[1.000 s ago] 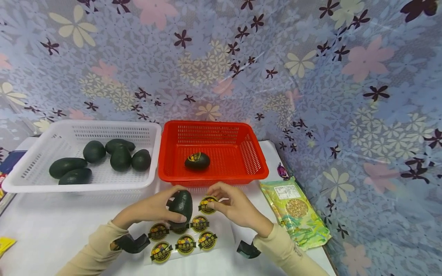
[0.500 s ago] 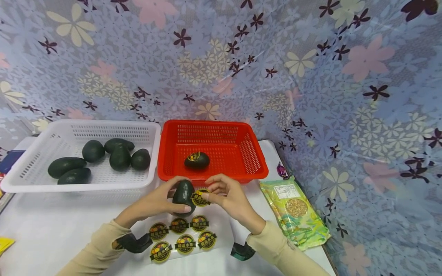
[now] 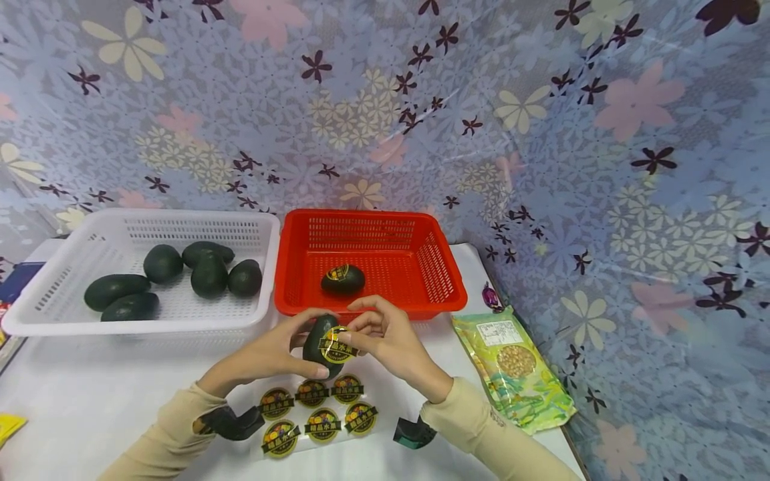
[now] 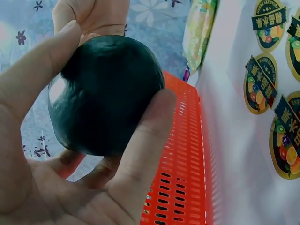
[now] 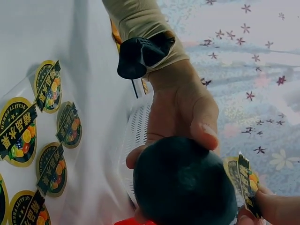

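Dark green avocado (image 3: 321, 337) held above the near middle of the white desk (image 3: 72, 394), round fruit sticker (image 3: 337, 345) being pressed on.

Gripped by the left hand (image 3: 273, 354), thumb and fingers curled round the fruit's rounded body, just in front of the red plastic basket (image 3: 369, 264). Pinched at its edge by the right hand (image 3: 385, 337), the yellow-and-black sticker partly touching the skin, one side lifted. Likely firm, smooth and a little slippery, light enough for one hand; best cupped round the widest part. Sticker thin, floppy, prone to creasing, best taken by the rim. Nearer the front edge, a clear sheet of six more stickers (image 3: 315, 411). Toward the back left, a white plastic basket (image 3: 141, 270) with five avocados; one labelled avocado (image 3: 343, 279) in the red one. At the right edge, a green snack packet (image 3: 514, 371).
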Tool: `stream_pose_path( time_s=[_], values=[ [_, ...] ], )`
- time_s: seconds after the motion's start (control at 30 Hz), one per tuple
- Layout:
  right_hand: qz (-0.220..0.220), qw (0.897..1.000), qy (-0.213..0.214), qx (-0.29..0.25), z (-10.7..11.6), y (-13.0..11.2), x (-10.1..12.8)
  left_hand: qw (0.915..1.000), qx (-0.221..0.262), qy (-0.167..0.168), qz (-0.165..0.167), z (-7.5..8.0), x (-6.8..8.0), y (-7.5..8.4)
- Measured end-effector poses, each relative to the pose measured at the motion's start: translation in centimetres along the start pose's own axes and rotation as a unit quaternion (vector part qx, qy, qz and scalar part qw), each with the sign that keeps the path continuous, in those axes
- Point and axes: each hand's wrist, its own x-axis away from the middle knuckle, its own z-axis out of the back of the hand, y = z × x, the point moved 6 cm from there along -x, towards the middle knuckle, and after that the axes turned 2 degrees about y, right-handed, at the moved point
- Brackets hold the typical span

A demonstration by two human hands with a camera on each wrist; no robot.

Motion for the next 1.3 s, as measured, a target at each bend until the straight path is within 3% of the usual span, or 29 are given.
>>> stream_pose_path(
  time_s=[0.2, 0.87, 1.3],
  values=[
    [0.007, 1.000, 0.002, 0.002, -0.1, -0.2, 0.0, 0.9994, 0.021, -0.017, -0.022, -0.3, 0.0, 0.5],
    [0.068, 0.989, -0.002, 0.130, -0.4, -1.8, -0.4, 0.9995, 0.008, -0.009, -0.028, -0.5, -0.4, 0.8],
    [0.082, 0.985, 0.003, 0.154, -0.4, -2.1, -0.4, 0.9997, -0.007, -0.007, -0.023, -0.5, -0.2, 1.0]
  ],
)
